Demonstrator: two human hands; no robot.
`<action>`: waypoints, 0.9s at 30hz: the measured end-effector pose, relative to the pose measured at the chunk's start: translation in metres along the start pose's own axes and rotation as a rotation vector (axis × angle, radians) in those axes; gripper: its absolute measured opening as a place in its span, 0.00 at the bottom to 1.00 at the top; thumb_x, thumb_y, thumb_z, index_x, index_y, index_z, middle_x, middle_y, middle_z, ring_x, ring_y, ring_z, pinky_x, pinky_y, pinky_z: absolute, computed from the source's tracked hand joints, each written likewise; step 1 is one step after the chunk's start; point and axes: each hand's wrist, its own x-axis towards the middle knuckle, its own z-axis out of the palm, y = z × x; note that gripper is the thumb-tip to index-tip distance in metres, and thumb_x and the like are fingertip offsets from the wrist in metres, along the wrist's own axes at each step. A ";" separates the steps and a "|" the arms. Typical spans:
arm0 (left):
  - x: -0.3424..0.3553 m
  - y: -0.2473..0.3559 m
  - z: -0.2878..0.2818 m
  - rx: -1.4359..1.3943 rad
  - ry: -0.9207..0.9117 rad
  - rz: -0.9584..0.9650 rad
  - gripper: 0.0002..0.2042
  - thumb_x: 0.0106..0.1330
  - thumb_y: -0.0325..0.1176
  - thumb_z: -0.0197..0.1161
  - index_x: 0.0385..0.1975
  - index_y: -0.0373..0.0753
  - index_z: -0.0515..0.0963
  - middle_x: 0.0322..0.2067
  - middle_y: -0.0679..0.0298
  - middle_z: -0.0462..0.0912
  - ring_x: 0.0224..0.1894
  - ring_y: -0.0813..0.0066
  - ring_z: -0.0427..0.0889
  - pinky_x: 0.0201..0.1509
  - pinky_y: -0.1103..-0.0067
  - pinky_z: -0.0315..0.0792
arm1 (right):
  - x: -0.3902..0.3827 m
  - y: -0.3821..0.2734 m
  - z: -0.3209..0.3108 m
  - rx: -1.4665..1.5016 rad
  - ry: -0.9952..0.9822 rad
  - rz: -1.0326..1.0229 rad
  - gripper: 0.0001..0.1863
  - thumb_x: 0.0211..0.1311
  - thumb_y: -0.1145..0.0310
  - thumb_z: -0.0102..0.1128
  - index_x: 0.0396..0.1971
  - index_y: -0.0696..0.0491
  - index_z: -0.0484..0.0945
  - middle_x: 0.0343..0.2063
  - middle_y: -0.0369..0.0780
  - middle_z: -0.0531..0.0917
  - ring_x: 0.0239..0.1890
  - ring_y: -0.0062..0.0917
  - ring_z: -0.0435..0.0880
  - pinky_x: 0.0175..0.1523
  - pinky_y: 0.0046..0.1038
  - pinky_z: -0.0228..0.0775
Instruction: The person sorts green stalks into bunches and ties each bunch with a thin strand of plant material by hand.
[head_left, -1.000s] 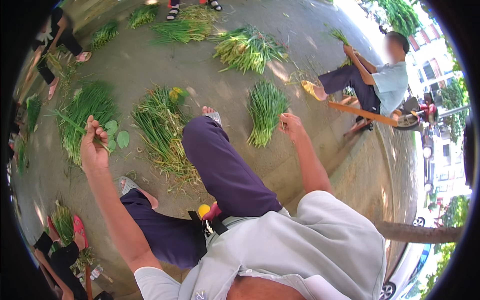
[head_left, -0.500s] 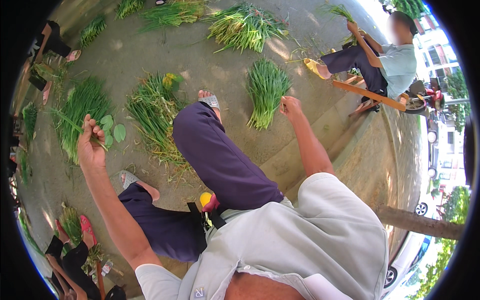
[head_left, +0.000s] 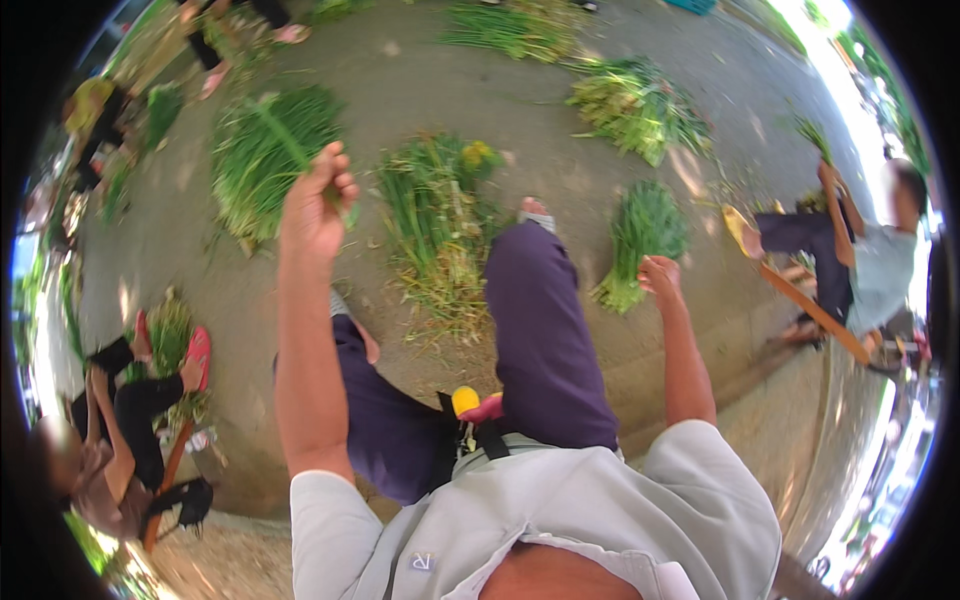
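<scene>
My left hand (head_left: 318, 195) is closed around a long thin green stalk (head_left: 283, 135), which slants up and to the left past my fingertips. Behind it on the ground spreads a heap of long green leaves like chives (head_left: 240, 165). My right hand (head_left: 660, 275) has its fingers pinched together in front of a neat green bunch (head_left: 648, 220) with paler stem ends. Whether anything small is between those fingers cannot be made out. Between my hands lies a looser pile (head_left: 430, 235) of green stalks mixed with yellowed ones, a yellow item (head_left: 480, 156) at its top.
Further green piles (head_left: 640, 108) lie farther off. At right a person (head_left: 880, 250) sits by an orange-brown wooden bar (head_left: 815, 312), holding greens. At lower left another person (head_left: 115, 450) sits near red shoes (head_left: 198, 358). My knees (head_left: 545, 320) are between my arms.
The whole view has swung, so piles and people appear shifted right and lower. My left hand still grips the stalk; the round leaves seen beside it earlier no longer show clearly. My right hand stays pinched.
</scene>
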 end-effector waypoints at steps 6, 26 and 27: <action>-0.004 0.002 0.006 -0.085 -0.008 -0.019 0.12 0.71 0.34 0.61 0.49 0.35 0.77 0.34 0.66 0.81 0.32 0.78 0.78 0.37 0.81 0.78 | -0.069 -0.177 0.084 -0.075 -0.234 -0.389 0.15 0.69 0.61 0.59 0.40 0.60 0.80 0.27 0.37 0.82 0.28 0.18 0.80 0.36 0.22 0.75; -0.022 0.019 0.015 -0.095 -0.002 0.002 0.14 0.75 0.41 0.55 0.49 0.37 0.77 0.39 0.65 0.82 0.40 0.70 0.80 0.51 0.69 0.78 | -0.220 -0.291 0.305 0.118 -1.031 -0.652 0.13 0.65 0.70 0.60 0.47 0.60 0.79 0.26 0.36 0.82 0.25 0.17 0.79 0.30 0.22 0.73; -0.021 0.016 0.015 -0.093 -0.002 -0.002 0.14 0.74 0.41 0.55 0.49 0.37 0.77 0.39 0.64 0.82 0.40 0.69 0.80 0.51 0.68 0.78 | -0.218 -0.288 0.307 0.133 -1.053 -0.629 0.13 0.65 0.71 0.60 0.47 0.59 0.79 0.26 0.37 0.82 0.24 0.17 0.79 0.30 0.22 0.73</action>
